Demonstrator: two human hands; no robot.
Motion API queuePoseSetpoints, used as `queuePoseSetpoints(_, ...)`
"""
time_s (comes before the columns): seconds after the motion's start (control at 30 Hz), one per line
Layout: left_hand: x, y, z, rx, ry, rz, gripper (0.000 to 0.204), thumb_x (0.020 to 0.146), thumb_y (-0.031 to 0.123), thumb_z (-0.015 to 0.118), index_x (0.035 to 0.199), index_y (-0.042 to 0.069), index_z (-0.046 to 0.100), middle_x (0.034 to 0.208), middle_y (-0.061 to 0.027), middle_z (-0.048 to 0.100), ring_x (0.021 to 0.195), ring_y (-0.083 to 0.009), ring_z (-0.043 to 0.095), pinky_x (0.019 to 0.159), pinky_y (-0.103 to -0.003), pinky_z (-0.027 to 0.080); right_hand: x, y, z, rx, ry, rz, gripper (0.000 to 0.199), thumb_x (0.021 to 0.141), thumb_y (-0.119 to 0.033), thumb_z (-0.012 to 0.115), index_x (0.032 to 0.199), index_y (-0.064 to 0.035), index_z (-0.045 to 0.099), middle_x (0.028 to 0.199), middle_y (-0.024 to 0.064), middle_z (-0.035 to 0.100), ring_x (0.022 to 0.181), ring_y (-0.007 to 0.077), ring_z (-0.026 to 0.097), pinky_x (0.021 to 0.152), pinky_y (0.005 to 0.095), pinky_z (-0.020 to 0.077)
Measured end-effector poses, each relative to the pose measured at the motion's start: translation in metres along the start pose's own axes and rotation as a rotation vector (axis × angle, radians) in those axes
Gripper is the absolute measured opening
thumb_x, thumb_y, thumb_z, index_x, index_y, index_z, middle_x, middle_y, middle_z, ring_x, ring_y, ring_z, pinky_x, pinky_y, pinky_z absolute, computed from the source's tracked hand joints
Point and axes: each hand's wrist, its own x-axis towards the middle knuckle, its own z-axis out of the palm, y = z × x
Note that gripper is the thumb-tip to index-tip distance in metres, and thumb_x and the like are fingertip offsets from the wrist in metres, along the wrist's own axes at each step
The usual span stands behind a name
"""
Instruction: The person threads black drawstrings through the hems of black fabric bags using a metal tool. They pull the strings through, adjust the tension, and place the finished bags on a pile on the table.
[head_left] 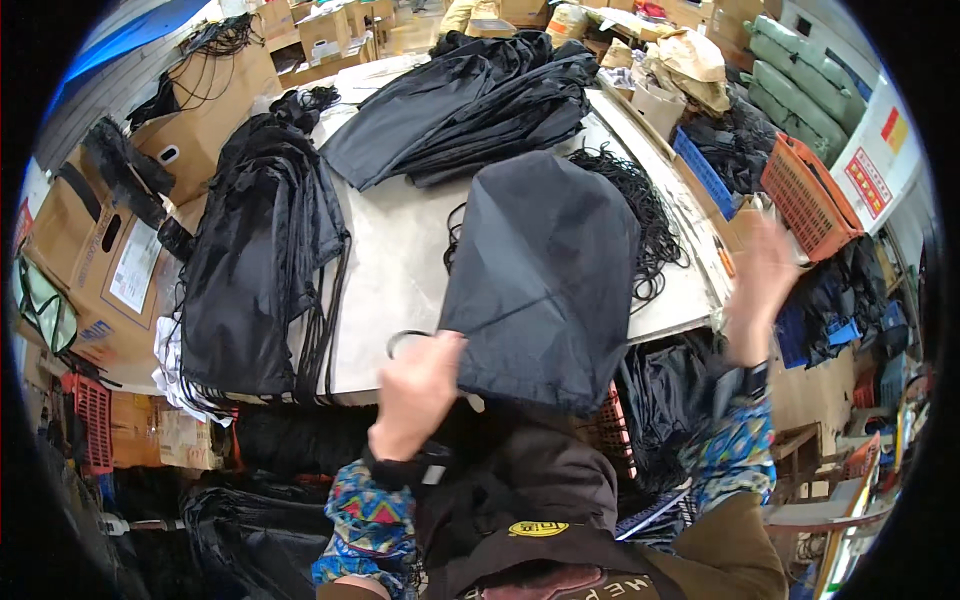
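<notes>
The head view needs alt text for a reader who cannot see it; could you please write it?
A person's left hand appears to hold a black cord at the left edge of a black fabric piece over a pale table; the right hand, blurred, is away to the right. Black fabric piles and loose cords lie nearby.

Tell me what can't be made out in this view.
Head view:
Right hand: finger positions, lost to blur.
Left hand: fingertips, hidden by the hand.
Front black bag: underside, hidden by its upper face.
Cord pile: part covered by that bag.
Left black stack: layer count, hidden by overlap.
</notes>
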Motion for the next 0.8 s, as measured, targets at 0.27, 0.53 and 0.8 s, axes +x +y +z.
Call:
queuePoseSetpoints(0.27, -0.053, -0.035, -0.064, 0.133, -0.086, -0.73, 0.066, 0.074, 0.0, 0.062, 0.135, 0.0, 0.038, 0.11, -0.0186, 0.054, 0.096, -0.0302, 0.054, 0.084, -0.038, 0.044, -0.043, 0.045, -0.072, -0.266, -0.079, 0.223, 0.022, 0.095, -0.018, 0.054, 0.106, -0.0025, 0.065, 0.075, -0.0032, 0.051, 0.065, 0.0052, 0.048, 0.058, 0.0211, 0.043)
queuePoseSetpoints(0.53, -0.018, -0.009, 0.003, -0.187, -0.075, -0.404, 0.06, 0.064, -0.015, 0.051, 0.121, 0.001, 0.057, 0.112, -0.0185, 0.06, 0.107, -0.0343, 0.056, 0.096, -0.038, 0.041, -0.165, 0.0, 0.022, -0.748, -1.078, -0.476, 0.051, 0.075, -0.012, 0.066, 0.121, 0.0011, 0.048, 0.085, 0.0102, 0.05, 0.075, 0.0265, 0.057, 0.058, 0.0365, 0.0488)
queuePoseSetpoints(0.8, 0.003, -0.027, -0.057, -1.107, 0.572, -0.852, 0.03, 0.093, 0.007, 0.043, 0.121, 0.0, 0.052, 0.117, -0.0104, 0.059, 0.105, -0.0203, 0.059, 0.092, -0.036, 0.049, -0.089, 0.021, 0.059, -0.209, -1.249, -0.114, 0.032, 0.091, -0.022, 0.056, 0.114, 0.0004, 0.055, 0.085, 0.0181, 0.058, 0.078, 0.0336, 0.059, 0.07, 0.0395, 0.0478)
